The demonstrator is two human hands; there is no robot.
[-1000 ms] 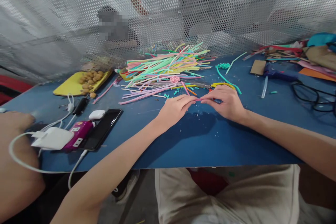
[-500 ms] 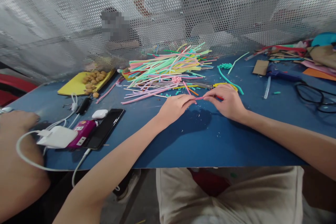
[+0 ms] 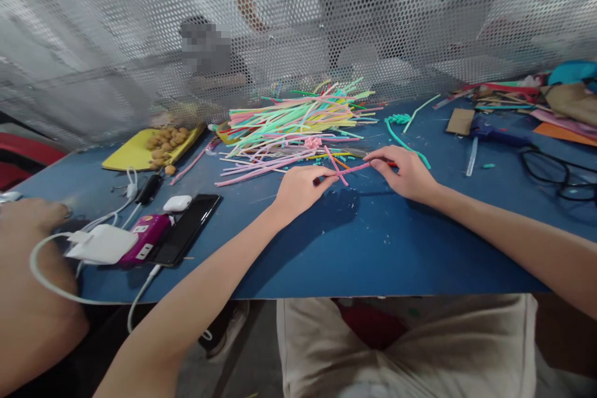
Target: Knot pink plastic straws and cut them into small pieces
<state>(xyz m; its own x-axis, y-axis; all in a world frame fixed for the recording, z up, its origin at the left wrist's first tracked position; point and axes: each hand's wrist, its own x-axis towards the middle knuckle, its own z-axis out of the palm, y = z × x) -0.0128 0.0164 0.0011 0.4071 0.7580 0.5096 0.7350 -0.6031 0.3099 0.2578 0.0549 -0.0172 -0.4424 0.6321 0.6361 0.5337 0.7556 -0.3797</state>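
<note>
A short pink pipe cleaner [image 3: 353,169] stretches between my two hands, above the blue table. My left hand [image 3: 304,189] pinches its left end between thumb and fingers. The other end is pinched by my right hand [image 3: 402,171]. Another pink pipe cleaner [image 3: 336,166] crosses it at a slant close to my left fingertips; whether the two are joined I cannot tell. Just beyond my hands lies a small pink curled piece [image 3: 313,143], at the front of a big pile of pastel pipe cleaners [image 3: 293,115]. Pliers or scissors with a yellow handle are mostly hidden behind my right hand.
At left are a black phone [image 3: 193,227], a white charger [image 3: 103,242] with cables, and a yellow tray [image 3: 124,150] of small round brown fruit. Another person's arm [image 3: 35,261] rests there. A glue gun [image 3: 501,135] lies right, and a perforated metal screen [image 3: 298,18] stands behind.
My hands have moved slightly apart, my left one to the left. More of the pink pipe cleaner shows between them, and the crossing piece is now clearly visible.
</note>
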